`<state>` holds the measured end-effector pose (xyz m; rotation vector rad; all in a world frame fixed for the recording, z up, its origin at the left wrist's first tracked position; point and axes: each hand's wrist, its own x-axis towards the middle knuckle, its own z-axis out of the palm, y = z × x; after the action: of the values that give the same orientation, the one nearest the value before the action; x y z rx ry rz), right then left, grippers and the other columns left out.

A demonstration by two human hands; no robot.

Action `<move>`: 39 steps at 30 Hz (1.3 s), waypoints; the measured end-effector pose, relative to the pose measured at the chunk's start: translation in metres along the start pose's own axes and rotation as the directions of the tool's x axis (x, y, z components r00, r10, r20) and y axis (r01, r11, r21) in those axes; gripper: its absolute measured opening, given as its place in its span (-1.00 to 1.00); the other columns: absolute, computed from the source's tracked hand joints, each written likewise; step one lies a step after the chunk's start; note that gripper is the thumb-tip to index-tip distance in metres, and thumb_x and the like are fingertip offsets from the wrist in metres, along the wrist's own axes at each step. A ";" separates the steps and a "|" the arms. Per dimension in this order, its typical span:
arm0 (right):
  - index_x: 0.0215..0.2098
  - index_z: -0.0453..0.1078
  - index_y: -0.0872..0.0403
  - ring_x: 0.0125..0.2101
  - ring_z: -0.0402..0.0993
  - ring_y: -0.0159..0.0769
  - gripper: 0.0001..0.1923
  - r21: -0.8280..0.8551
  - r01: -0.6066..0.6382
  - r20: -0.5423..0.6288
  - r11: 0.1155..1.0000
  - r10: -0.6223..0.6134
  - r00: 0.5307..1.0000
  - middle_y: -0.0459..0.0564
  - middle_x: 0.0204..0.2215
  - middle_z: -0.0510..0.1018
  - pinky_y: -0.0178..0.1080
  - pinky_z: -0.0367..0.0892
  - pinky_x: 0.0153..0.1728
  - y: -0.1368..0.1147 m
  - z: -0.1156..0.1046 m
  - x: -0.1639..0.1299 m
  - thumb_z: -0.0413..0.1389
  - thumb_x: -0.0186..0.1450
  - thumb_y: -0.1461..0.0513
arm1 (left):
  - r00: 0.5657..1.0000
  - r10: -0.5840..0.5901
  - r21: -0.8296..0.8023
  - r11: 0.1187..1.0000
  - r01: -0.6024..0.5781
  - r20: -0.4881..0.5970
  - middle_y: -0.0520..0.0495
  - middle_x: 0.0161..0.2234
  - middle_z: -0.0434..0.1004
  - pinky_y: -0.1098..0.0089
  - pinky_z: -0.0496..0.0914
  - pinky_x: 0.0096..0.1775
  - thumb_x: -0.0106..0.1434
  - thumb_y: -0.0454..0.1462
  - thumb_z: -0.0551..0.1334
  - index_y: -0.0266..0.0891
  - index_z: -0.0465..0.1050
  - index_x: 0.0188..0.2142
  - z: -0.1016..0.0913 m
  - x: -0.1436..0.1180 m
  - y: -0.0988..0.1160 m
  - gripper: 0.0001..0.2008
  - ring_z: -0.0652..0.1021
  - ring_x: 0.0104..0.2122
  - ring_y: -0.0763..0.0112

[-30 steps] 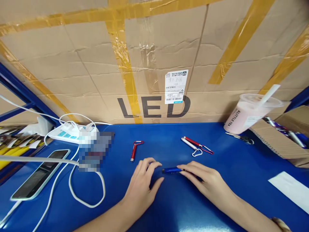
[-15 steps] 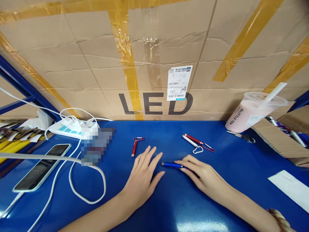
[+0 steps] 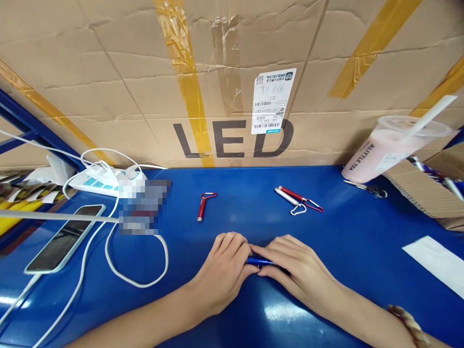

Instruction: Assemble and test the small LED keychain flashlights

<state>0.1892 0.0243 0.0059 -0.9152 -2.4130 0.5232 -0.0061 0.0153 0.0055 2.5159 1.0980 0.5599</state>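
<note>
Blue penlight (image 3: 261, 262): laid flat on the blue tabletop (image 3: 326, 251), pinched at one end by the left hand (image 3: 224, 268) and at the other by the right hand (image 3: 293, 270), each grip clenched on it. Beyond the penlight: red keychain light (image 3: 202, 209), red-and-white pair (image 3: 295, 202). Nothing is set between.

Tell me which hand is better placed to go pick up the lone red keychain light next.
Left, most likely. The left hand lies almost directly below the lone red keychain light, with bare blue table between. The right hand sits farther right, holding most of the blue light.
</note>
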 end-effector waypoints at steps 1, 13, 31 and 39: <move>-0.04 0.39 0.11 -0.41 0.42 -0.24 -0.67 -0.013 0.004 0.005 1.000 -0.004 1.000 0.00 -0.38 0.54 -0.15 0.36 -0.36 -0.001 0.001 0.000 -0.10 0.40 0.14 | 1.000 -0.008 -0.041 0.999 0.009 0.012 -0.10 -0.27 0.35 0.25 0.25 -0.19 0.42 -0.30 -0.15 -0.25 0.24 -0.27 0.000 0.000 0.001 -0.76 0.34 -0.27 0.26; -0.03 0.37 0.02 -0.29 0.48 -0.25 -0.65 0.010 -0.174 -0.057 0.985 0.175 0.983 0.01 -0.31 0.55 -0.21 0.44 -0.30 0.012 -0.002 -0.001 -0.15 0.41 0.09 | 0.923 -0.382 -0.445 0.836 0.321 -0.053 -0.06 -0.24 0.30 0.24 0.24 -0.09 0.40 -0.19 -0.11 -0.17 0.20 -0.21 0.004 0.002 -0.006 -0.81 0.34 -0.21 0.30; -0.11 0.42 0.07 -0.30 0.54 -0.24 -0.70 0.038 -0.161 0.028 0.986 0.160 0.987 0.03 -0.27 0.61 -0.21 0.45 -0.26 0.013 0.001 -0.001 -0.08 0.40 0.13 | 0.916 -0.399 -0.803 0.561 0.199 -0.052 -0.15 0.12 0.25 0.21 0.17 0.07 0.40 0.01 -0.16 -0.17 0.19 0.06 0.003 0.002 -0.008 -0.57 0.26 0.13 0.19; -0.04 0.40 0.09 -0.30 0.54 -0.24 -0.64 0.001 -0.140 0.027 0.990 0.140 0.990 0.04 -0.28 0.61 -0.20 0.45 -0.27 0.015 0.000 -0.002 -0.12 0.40 0.09 | 0.923 -0.379 -0.798 0.574 0.183 -0.061 -0.16 0.11 0.27 0.22 0.19 0.06 0.38 0.04 -0.15 -0.18 0.20 0.07 0.006 0.002 -0.014 -0.53 0.28 0.12 0.16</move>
<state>0.1981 0.0338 -0.0025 -1.0883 -2.3829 0.5927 -0.0106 0.0248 -0.0060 1.4900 0.9955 0.9926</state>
